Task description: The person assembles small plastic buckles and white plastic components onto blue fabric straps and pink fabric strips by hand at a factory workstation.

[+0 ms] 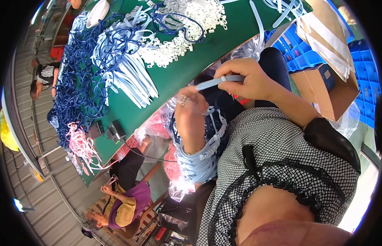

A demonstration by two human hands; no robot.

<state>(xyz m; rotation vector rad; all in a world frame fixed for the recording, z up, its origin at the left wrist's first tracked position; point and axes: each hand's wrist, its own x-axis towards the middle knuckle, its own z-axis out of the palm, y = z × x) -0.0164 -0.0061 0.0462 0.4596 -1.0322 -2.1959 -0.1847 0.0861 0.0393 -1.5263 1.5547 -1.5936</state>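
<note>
A light blue strap with a small white loop around it is pinched between the thumb and fingers of my right hand. My left hand is at the strap's other end, its fingers curled in against the tip. A bundle of light blue straps hangs around my left forearm. On the green table beyond my hands, more light blue straps lie in a row. A pile of small white loops spreads behind them.
Dark blue straps are heaped on the table's left side, by pink straps and a black adapter with a cable. A cardboard box and blue crates stand right. A seated person works at lower left.
</note>
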